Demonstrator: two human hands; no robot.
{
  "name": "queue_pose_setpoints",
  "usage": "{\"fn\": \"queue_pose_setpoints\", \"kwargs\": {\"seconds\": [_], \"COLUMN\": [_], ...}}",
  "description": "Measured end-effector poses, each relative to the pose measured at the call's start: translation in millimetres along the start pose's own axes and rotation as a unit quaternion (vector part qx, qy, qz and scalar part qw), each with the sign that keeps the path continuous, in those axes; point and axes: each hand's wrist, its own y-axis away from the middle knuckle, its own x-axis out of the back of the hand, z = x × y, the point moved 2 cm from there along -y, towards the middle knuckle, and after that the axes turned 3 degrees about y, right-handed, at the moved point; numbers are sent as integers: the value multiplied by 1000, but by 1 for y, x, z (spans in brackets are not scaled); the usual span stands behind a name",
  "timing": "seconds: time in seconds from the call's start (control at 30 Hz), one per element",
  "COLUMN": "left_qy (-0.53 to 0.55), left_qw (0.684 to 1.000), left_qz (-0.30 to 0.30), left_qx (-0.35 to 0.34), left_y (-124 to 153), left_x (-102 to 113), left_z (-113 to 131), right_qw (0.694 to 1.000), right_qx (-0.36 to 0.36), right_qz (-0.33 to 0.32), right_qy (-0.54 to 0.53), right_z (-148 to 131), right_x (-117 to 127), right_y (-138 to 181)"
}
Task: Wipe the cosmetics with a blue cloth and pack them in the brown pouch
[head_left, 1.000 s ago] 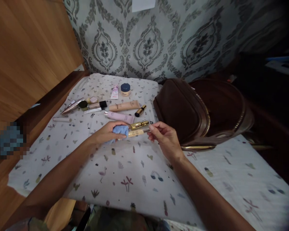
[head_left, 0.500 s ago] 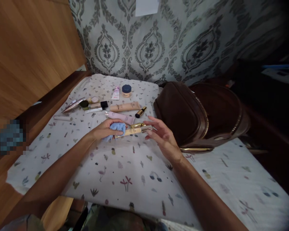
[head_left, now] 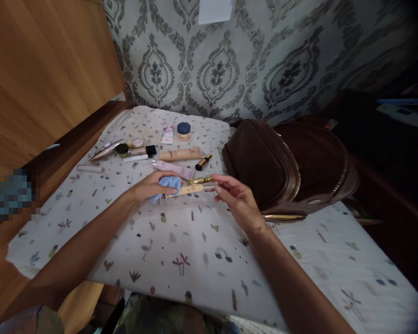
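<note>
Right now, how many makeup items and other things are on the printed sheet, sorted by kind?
Squeeze tubes: 3 (beige plastic tube)
Round jars: 2 (blue-lidded jar)
Slim sticks and bottles: 8 (gold-capped tube)
Blue cloths: 1
Brown leather bags: 1
Total: 15

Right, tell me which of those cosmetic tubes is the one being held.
The slim beige tube with the silver cap: the left hand wraps it in a blue cloth, the right hand pinches its cap end. The peach tube and pink tube lie untouched.

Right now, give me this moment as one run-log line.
left hand: blue cloth on beige tube | right hand: grip on tube's far end | brown bag: right of it
</note>
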Motion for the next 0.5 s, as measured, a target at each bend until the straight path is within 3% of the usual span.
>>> {"fn": "queue_pose_setpoints", "kwargs": {"seconds": [0.5], "left_qy": [-14], "left_qw": [1000], "left_qz": [-24], "left_qx": [-2], "left_y": [0], "left_x": [-3], "left_z": [-2], "right_qw": [986], "right_qx": [-19], "right_qz": [25], "right_qy": [166], "right_z": [6], "right_x": [2], "right_y": [0]}}
